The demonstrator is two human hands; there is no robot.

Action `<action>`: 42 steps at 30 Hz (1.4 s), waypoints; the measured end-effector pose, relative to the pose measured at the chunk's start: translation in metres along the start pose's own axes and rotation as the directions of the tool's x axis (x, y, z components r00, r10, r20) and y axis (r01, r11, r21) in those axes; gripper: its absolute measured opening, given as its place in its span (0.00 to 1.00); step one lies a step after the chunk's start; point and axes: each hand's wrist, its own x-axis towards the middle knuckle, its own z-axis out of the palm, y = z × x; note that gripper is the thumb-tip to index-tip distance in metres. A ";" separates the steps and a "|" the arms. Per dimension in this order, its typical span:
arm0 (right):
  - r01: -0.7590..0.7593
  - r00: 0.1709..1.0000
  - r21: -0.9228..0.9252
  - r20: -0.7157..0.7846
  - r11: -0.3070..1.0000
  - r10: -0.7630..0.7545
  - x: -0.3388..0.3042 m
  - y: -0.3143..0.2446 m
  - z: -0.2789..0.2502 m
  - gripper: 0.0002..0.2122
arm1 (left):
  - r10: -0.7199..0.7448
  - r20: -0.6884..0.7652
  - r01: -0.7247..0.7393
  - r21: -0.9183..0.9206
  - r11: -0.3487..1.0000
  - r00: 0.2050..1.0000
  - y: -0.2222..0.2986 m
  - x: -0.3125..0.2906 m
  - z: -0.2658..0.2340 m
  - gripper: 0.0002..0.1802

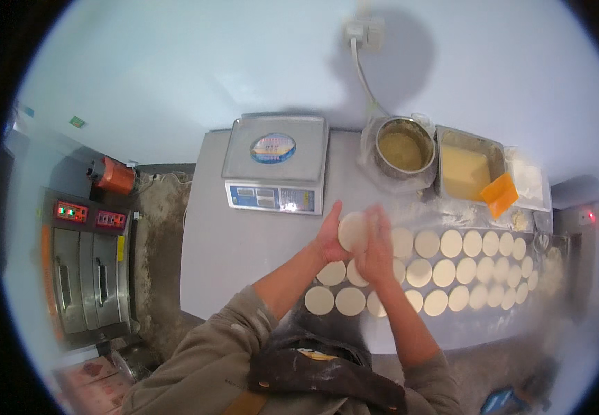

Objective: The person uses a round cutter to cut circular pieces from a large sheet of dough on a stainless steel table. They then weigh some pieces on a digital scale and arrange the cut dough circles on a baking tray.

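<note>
A round, pale dough disc (352, 232) is held up above the table between my two hands. My left hand (328, 237) cups its left edge, thumb side up. Against the right edge presses my right hand (375, 253), its fingertips smeared by motion. Below and to the right lie rows of similar flat dough discs (419, 272) on the pale table (209, 228). A few discs in the rows are partly hidden behind my hands and right forearm.
A digital scale (275, 162) stands at the back left of the table. Behind the discs are a metal pot (405, 145) and a rectangular metal pan (465, 169) of yellowish contents, with an orange scraper (499, 195) at its edge. An oven (88, 270) stands on the left.
</note>
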 end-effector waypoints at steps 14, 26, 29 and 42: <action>0.060 0.994 0.182 0.074 0.981 -0.074 -0.004 -0.010 0.012 0.31 | 0.045 -0.119 -0.052 -0.053 0.997 0.992 -0.004 0.013 -0.031 0.56; -0.358 0.934 -0.350 -0.125 0.866 0.335 -0.025 0.150 -0.001 0.34 | 0.174 -0.462 -0.091 0.197 0.976 0.870 0.049 -0.051 -0.104 0.37; -0.318 0.918 -0.518 0.041 0.794 0.395 -0.020 0.174 -0.009 0.38 | 0.325 -0.516 -0.094 0.423 0.901 0.793 0.095 -0.080 -0.101 0.29; -0.399 0.910 -0.092 0.081 0.912 0.406 -0.019 0.192 -0.022 0.19 | 0.999 0.043 0.165 0.985 -0.045 0.018 0.313 -0.064 -0.058 0.16</action>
